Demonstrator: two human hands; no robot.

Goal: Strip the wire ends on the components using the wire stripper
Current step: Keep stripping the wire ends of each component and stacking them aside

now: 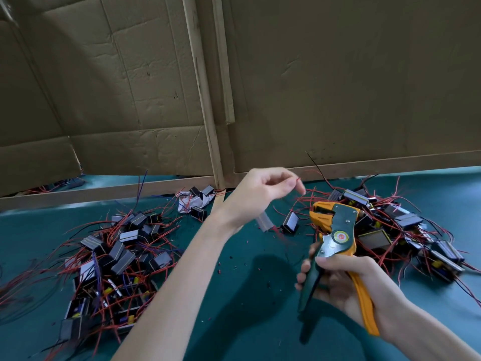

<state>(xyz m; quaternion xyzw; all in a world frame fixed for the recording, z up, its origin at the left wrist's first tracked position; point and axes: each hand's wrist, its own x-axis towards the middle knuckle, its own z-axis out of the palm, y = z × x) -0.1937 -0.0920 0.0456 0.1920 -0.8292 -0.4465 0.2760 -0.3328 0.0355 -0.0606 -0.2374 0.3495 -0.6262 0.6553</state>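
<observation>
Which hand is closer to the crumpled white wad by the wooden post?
Left. The left hand hovers just right of the wad, pinching a red wire. The right hand is farther right and nearer the person, gripping the wire stripper.

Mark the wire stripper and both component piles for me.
wire stripper (341, 237): head view, on its round pivot label.
left pile (122, 261): head view, on a black component mid-heap.
right pile (374, 239): head view, on a component behind the stripper.

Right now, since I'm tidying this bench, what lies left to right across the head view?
Left pile of components → crumpled white scrap → left hand pinching a red wire → wire stripper held in the right hand → right pile of components.
</observation>
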